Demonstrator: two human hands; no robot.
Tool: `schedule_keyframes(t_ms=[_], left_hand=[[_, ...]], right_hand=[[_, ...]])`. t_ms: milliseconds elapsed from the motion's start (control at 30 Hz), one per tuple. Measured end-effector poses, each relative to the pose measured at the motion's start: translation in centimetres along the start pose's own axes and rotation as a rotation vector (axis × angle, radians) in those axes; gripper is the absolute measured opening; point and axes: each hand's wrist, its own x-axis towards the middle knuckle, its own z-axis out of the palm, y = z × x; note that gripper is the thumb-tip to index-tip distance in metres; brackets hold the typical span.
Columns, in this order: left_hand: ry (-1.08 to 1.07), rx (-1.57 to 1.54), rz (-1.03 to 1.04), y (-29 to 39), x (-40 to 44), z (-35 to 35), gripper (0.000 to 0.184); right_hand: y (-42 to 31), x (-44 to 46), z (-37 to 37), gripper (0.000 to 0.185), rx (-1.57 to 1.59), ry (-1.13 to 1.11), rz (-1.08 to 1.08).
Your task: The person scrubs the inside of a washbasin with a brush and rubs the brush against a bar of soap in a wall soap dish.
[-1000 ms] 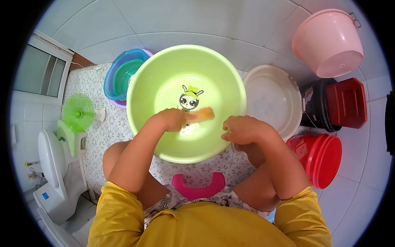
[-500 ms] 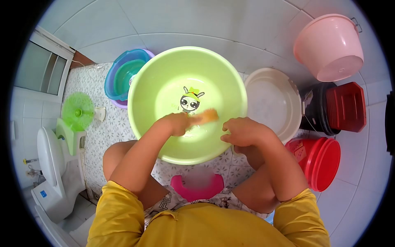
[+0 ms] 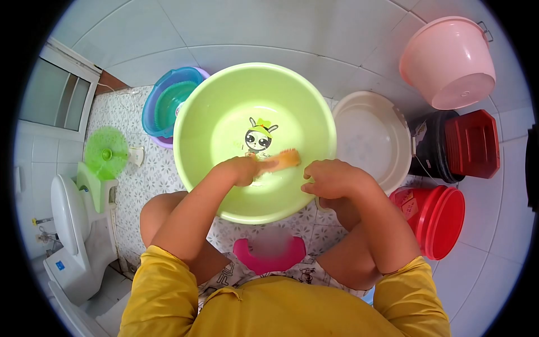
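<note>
My left hand is closed around the handle of an orange-brown scrub brush. The brush is over the inside of a large light-green basin, its head pointing right; I cannot tell how firmly it touches the plastic. A cartoon rabbit in a hat is printed on the basin's floor, just above the brush. At the basin's lower right side, my right hand grips the rim, fingers curled over to the inside and thumb side hidden.
A cream basin stands right of the green one. Further right are a pink bucket, a black bucket, dark-red containers and a red bucket. Stacked blue basins, a green disc-shaped item and a toilet are left.
The brush has shifted very slightly to the right and its head looks a little differently angled. My right hand stays at the basin's rim.
</note>
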Motion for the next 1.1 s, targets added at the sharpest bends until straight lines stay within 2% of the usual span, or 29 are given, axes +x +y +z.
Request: schedule_keyframes(t_ms=[33, 267, 367, 433, 467, 533, 567, 667, 733, 767, 800, 867, 900, 967, 1100], left_hand=[[-0.111, 0.035, 0.08, 0.1, -0.1, -0.1, 0.086], [-0.184, 0.03, 0.012, 0.2, -1.0, -1.1, 0.08], [-0.087, -0.041, 0.089, 0.2, 0.1, -0.3, 0.08], [0.148, -0.034, -0.067, 1.0, 0.4, 0.5, 0.079], [0.149, -0.036, -0.067, 1.1, 0.6, 0.8, 0.079], [0.256, -0.086, -0.236, 1.3, 0.8, 1.1, 0.079], [0.256, -0.087, -0.237, 1.2, 0.7, 1.1, 0.079], [0.18, -0.099, -0.193, 1.2, -0.3, 0.4, 0.079], [-0.168, -0.047, 0.033, 1.4, -1.4, -0.8, 0.08], [-0.261, -0.082, -0.01, 2.1, -1.9, -1.1, 0.08], [-0.261, -0.082, -0.01, 1.2, -1.0, -0.4, 0.08], [-0.003, -0.018, 0.163, -1.4, 1.6, 1.7, 0.081], [-0.003, -0.019, 0.163, -1.0, 1.2, 1.3, 0.081], [0.175, -0.165, -0.098, 0.2, 0.2, 0.2, 0.08], [0.109, -0.294, -0.132, 0.4, 0.4, -0.3, 0.079]], right_hand=[[0.1, 0.0, 0.0, 0.043, 0.0, 0.008, -0.007], [-0.2, 0.1, -0.1, 0.044, 0.02, -0.023, 0.016], [0.1, 0.1, 0.1, 0.043, 0.046, 0.009, 0.01], [0.1, 0.1, 0.0, 0.043, 0.035, 0.009, -0.008], [0.1, 0.1, 0.0, 0.044, 0.026, 0.011, -0.025], [-0.1, -0.1, -0.2, 0.044, 0.032, 0.005, -0.017], [-0.2, -0.2, -0.3, 0.044, 0.04, 0.0, -0.009], [0.0, -0.3, -0.3, 0.044, 0.053, -0.005, -0.023], [0.0, -0.2, -0.1, 0.044, 0.044, 0.011, -0.02], [0.0, -0.2, 0.0, 0.043, 0.034, 0.026, -0.019], [0.0, -0.2, 0.0, 0.043, 0.033, 0.026, -0.019], [0.1, -0.2, -0.1, 0.039, 0.068, 0.029, -0.004], [0.0, -0.1, -0.1, 0.039, 0.068, 0.029, -0.004], [-0.1, -0.1, -0.3, 0.034, -0.009, 0.04, 0.023], [0.0, -0.4, -1.2, 0.032, -0.027, 0.084, 0.051]])
